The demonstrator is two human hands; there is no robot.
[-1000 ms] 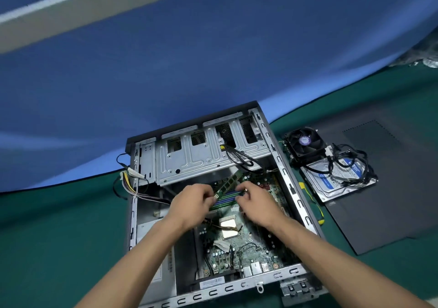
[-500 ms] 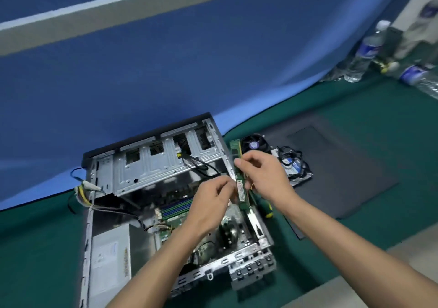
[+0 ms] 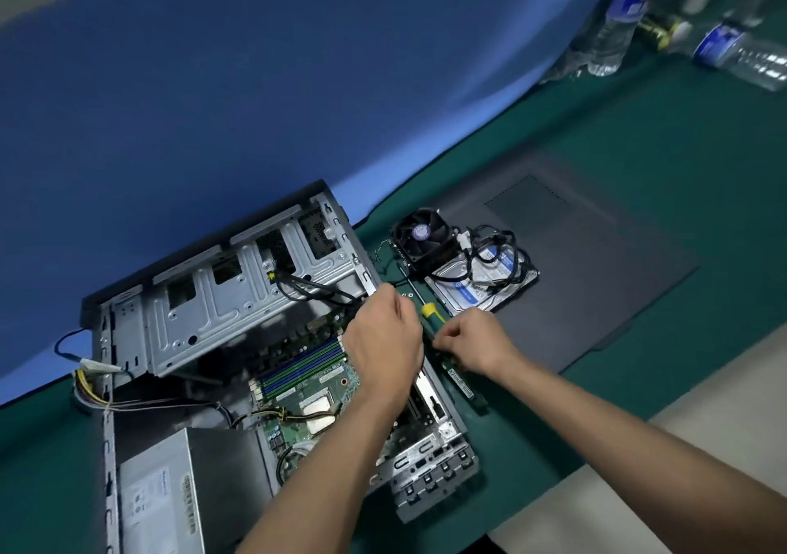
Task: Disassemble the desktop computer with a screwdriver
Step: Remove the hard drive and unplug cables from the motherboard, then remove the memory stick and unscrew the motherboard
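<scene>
While the open computer case [image 3: 238, 340] lies at your ten o'clock with its motherboard [image 3: 306, 387] exposed, your right hand [image 3: 477, 342] pinches a memory stick [image 3: 462, 381] against the green mat [image 3: 639, 161] just right of the case wall. Your left hand [image 3: 383, 336] hovers over that wall, fingers curled; whether it grips anything is unclear. Beyond the hands at one o'clock lies the screwdriver [image 3: 428, 308], then the cooler fan [image 3: 421, 236] and hard drive [image 3: 485, 283].

Two bare forearms reach in from below; left hand [image 3: 383, 340] and right hand [image 3: 477, 342] wear no gloves or sleeves.
</scene>
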